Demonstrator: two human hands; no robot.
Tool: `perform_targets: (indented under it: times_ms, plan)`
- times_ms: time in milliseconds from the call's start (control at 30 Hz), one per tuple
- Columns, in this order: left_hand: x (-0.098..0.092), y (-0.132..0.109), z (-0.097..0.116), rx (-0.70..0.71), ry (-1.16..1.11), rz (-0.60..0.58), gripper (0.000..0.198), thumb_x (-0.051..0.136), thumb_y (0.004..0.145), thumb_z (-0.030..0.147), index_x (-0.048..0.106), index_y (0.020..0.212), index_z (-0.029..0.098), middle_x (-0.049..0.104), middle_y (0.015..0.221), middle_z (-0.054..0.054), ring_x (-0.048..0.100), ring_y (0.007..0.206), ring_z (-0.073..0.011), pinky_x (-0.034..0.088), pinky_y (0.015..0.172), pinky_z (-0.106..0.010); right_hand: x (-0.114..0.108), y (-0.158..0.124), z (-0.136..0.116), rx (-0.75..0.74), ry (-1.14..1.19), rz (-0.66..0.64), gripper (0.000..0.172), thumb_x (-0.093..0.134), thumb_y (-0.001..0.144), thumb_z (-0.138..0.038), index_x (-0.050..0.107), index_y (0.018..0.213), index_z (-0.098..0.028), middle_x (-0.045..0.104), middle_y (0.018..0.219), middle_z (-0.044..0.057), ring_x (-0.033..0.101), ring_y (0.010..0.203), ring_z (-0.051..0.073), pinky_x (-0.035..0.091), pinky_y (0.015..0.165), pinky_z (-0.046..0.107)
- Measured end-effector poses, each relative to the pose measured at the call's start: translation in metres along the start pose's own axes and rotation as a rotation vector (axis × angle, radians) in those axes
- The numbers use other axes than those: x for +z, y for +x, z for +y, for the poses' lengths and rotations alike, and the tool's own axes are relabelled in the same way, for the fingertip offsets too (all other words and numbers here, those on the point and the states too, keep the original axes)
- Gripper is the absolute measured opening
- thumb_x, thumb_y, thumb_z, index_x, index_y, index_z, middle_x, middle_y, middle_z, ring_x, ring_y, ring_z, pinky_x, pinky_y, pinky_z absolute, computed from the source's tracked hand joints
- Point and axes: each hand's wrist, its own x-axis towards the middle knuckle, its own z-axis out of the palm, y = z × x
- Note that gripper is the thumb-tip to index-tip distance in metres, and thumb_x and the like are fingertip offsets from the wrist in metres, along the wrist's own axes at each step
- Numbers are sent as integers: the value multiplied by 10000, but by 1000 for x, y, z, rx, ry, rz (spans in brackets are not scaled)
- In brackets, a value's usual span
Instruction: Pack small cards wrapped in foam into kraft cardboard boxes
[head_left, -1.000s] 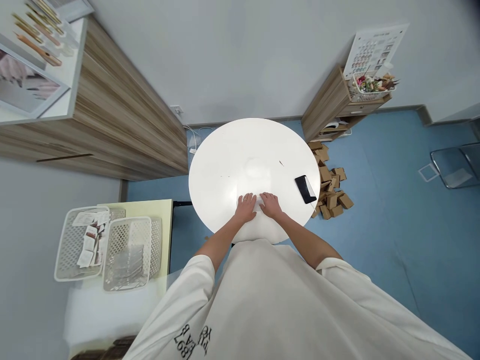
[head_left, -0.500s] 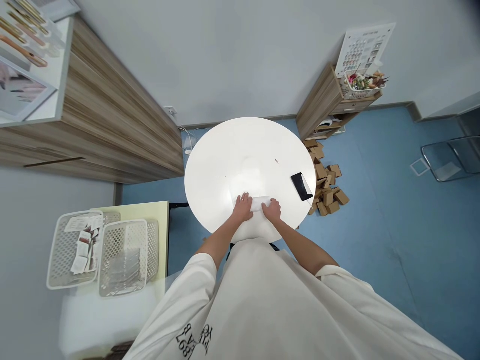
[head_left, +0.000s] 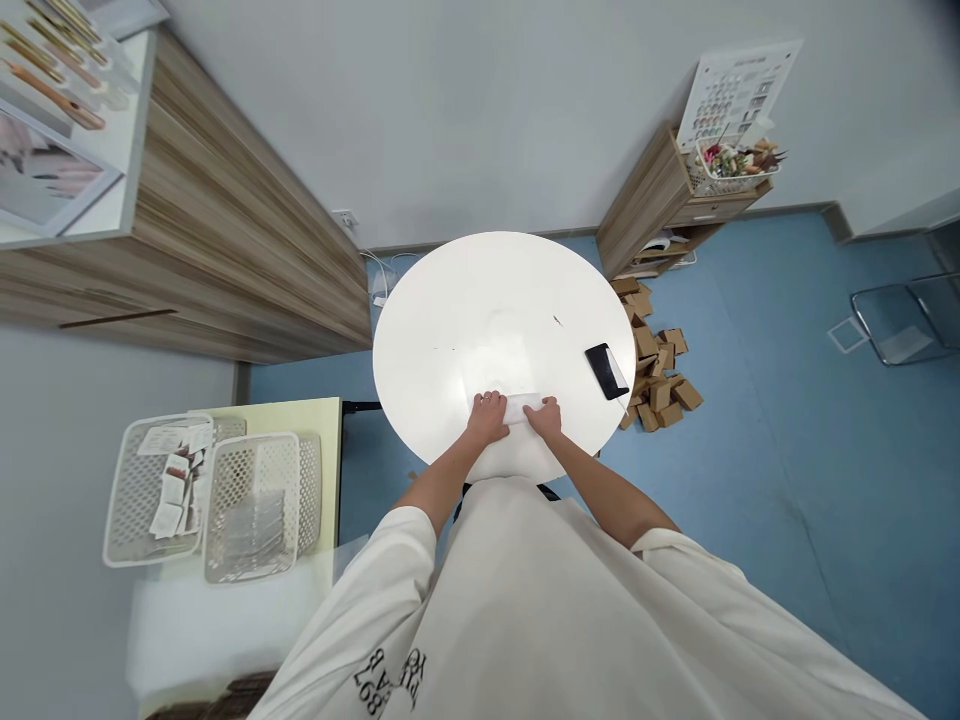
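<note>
On the near part of the round white table (head_left: 450, 290) lies a flat white folded piece (head_left: 517, 408), thin like paper or soft wrap; white on white, its exact kind is hard to make out. My left hand (head_left: 489, 416) is bent over its left end, a ring on one finger. At the right end, my right hand (head_left: 545, 415) grips it with the thumb on the near side and the fingers curled. Both palms face down, and the hands partly hide the ends of the piece. To the right lies a black phone-like device (head_left: 601, 372) with a white strip and cable.
White baskets (head_left: 214, 510) with packets and clear sleeves stand on a side table (head_left: 327, 425) at left. A wood-grain cabinet (head_left: 247, 200) borders the wall. Small cardboard boxes (head_left: 664, 395) lie heaped on the floor at right, below a narrow cabinet (head_left: 645, 195).
Both hands stay at the ends of the white piece with barely any motion. The whole view has shifted slightly, so the room appears a little farther right.
</note>
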Motion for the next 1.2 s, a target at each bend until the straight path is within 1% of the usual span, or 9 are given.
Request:
perform_targets:
  times_ms: [200,300,433,533,600,733,900,1000,1200]
  plan:
    - [-2,-11,0,3,-43,21,563,631,859,389,473,1360,188,472,1411,-179,388,1345,-362,238,1133,-520,-1,5,-1,110,-91,-19,538,671,757,-502,528,1168,-186,551,1216,232,576,1136,381,498,853,506]
    - [-2,-21,4,-59,-122,102,468,480,953,374,458,1388,202,377,1528,-171,333,1412,-356,228,1150,-529,3,6,1,-9,-89,20,461,683,745,-487,546,1086,-208,562,1164,216,595,1076,362,494,835,518]
    - [4,-33,7,-435,-227,152,528,418,975,399,355,1455,187,278,1586,-196,348,1416,-371,342,1091,-530,10,8,3,-65,-34,72,426,699,746,-439,502,1067,-240,617,1049,126,634,899,266,509,776,431]
    - [13,-36,5,-781,-349,53,609,439,955,494,299,1452,171,349,1514,-244,478,1314,-376,474,933,-489,10,8,2,-43,-59,12,412,682,760,-421,490,1080,-246,641,966,79,636,832,242,512,741,401]
    - [18,-35,2,-879,-412,25,622,477,927,526,313,1417,179,428,1445,-244,556,1227,-362,504,852,-463,8,8,1,-69,-92,-33,363,670,768,-417,521,1048,-240,640,939,81,638,838,252,508,727,393]
    - [23,-29,-8,-827,-401,99,509,539,890,476,404,1291,194,619,1209,-206,624,1099,-351,498,800,-480,6,4,0,-104,-145,-95,246,634,785,-372,563,978,-236,618,915,81,636,865,267,496,709,372]
    - [24,-25,-20,-741,-320,-13,312,541,859,389,522,1126,229,676,1053,-153,653,1020,-336,497,750,-465,10,-9,-4,-115,-101,-98,278,561,797,-249,492,1067,-237,611,898,45,608,785,217,465,638,308]
    - [26,-27,-20,-719,-326,-18,229,540,837,309,544,1055,241,678,990,-125,674,925,-308,501,693,-432,17,-19,-7,-269,-131,-91,297,494,804,-180,467,1094,-238,601,972,43,598,829,200,467,683,301]
    - [25,-35,-11,-691,-612,21,190,509,863,195,488,1041,255,673,973,-33,660,829,-175,496,673,-300,32,-33,-5,-600,-186,-203,350,547,845,-215,502,1192,-220,530,1175,91,580,1004,213,489,849,336]
